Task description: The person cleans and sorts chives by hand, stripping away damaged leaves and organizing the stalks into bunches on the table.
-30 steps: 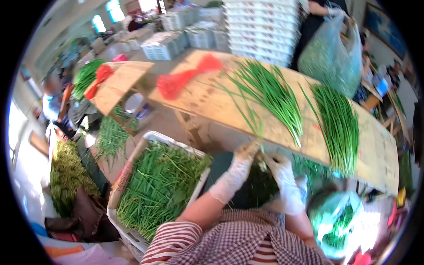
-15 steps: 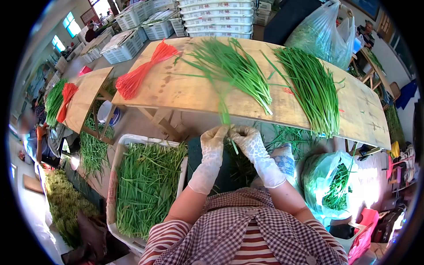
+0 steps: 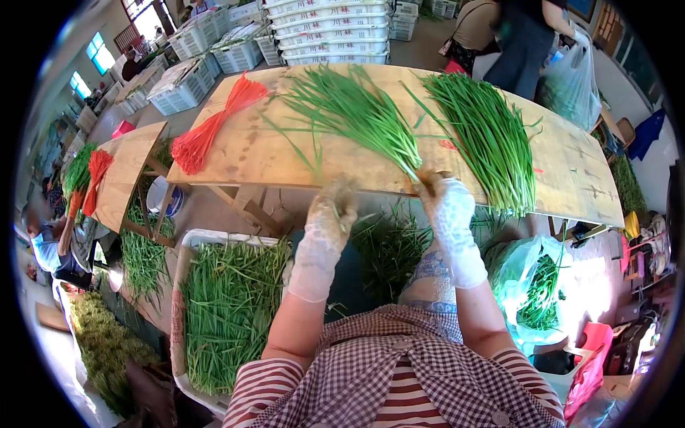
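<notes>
My left hand (image 3: 332, 214), in a whitish glove with soiled fingers, is blurred and curled at the table's front edge. A few thin green stalks (image 3: 314, 158) rise from its fingertips over the wood. My right hand (image 3: 446, 203), gloved too, has its fingers closed at the pale stem ends of the middle green bunch (image 3: 371, 118), which lies fanned on the wooden table (image 3: 235, 153). To the right of that hand lies a thicker green bunch (image 3: 489, 139). A bundle of red ties (image 3: 214, 128) rests on the table's left part.
A white crate (image 3: 232, 314) of greens stands at lower left, a plastic bag (image 3: 531, 285) of greens at lower right. Loose greens (image 3: 392, 250) lie below the table edge. Beyond the table are stacked white crates (image 3: 332, 32) and a person (image 3: 524, 43) beside another bag (image 3: 571, 85).
My hands have moved apart. The right hand has gone right and up to the middle bunch's stem ends; the left has moved slightly left. The person behind the table now shows beside the bag.
</notes>
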